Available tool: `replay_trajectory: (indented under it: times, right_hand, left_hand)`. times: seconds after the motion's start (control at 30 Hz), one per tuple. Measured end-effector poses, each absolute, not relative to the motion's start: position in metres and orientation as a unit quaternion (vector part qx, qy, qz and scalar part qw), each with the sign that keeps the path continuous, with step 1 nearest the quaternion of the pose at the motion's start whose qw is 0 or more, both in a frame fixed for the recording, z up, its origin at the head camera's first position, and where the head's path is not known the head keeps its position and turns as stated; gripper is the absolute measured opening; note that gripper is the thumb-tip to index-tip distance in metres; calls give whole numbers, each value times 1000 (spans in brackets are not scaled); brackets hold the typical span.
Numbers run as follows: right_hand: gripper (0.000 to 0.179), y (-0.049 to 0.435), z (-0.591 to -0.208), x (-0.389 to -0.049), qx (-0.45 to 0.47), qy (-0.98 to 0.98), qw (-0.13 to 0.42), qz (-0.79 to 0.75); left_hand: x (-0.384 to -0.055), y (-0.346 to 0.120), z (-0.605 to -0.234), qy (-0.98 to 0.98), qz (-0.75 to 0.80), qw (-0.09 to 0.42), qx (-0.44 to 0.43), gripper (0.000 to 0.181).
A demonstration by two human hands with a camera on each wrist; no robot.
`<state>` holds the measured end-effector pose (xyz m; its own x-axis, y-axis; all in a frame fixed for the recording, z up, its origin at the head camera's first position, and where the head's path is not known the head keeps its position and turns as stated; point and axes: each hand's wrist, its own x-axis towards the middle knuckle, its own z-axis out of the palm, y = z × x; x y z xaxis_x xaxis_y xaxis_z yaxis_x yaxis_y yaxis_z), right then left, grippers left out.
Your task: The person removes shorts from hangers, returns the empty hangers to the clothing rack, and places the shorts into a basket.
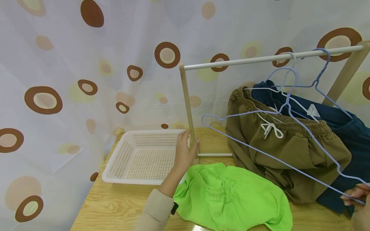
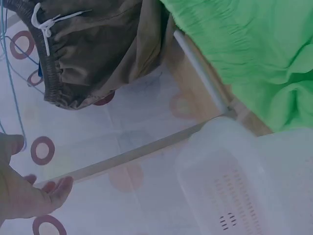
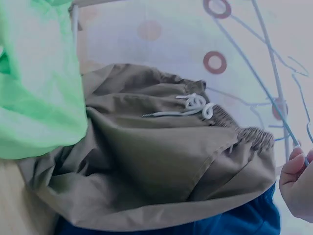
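My right hand [image 1: 359,199] pinches a lower corner of a lavender wire hanger [image 1: 287,104], which bears no garment and is tilted in front of the rack. In the right wrist view the fingers [image 3: 295,164] curl round the wire. My left hand [image 1: 185,152] is beside the left wooden post [image 1: 187,96] of the rack, fingers extended and thumb apart; whether it touches the post I cannot tell. Lime-green shorts [image 1: 234,199] lie on the table below. Brown drawstring shorts [image 1: 289,150] hang on a white hanger, with a dark blue garment [image 1: 358,138] on another hanger behind.
A white perforated basket [image 1: 111,168] stands left of the rack, close to my left forearm. The rack's white top rail [image 1: 231,63] spans the right side, with a lower rod [image 1: 215,155] near the wooden table [image 1: 115,205]. A patterned curtain [image 1: 66,134] hangs behind.
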<state>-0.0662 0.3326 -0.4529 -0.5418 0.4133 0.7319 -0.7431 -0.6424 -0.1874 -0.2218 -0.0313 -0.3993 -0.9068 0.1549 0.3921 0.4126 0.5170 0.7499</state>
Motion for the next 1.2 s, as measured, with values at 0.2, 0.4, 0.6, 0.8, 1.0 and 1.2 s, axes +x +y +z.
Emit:
replay_trajectory:
  times: [0.2, 0.4, 0.6, 0.8, 1.0, 1.2]
  right_hand:
    - [26, 301, -419, -61, 296, -267, 381, 834]
    - [28, 288, -410, -65, 172, -317, 485, 797]
    - [35, 263, -385, -69, -140, -428, 608, 653]
    - [33, 254, -379, -77, -97, -375, 659, 645]
    - [27, 246, -379, -88, -79, -467, 673, 568]
    - [35, 234, -380, -104, -80, -487, 671, 554]
  left_hand:
    - [-249, -20, -374, -795, -560, 196, -124, 62]
    - [-271, -8, -374, -764, -606, 200, -96, 63]
    - [-283, -7, -378, -747, -628, 203, -76, 58]
    - [-292, -4, -383, -737, -639, 205, -72, 54]
    - [-297, 0, -385, -723, -655, 211, -59, 46]
    - [-301, 5, -387, -720, -653, 230, -45, 42]
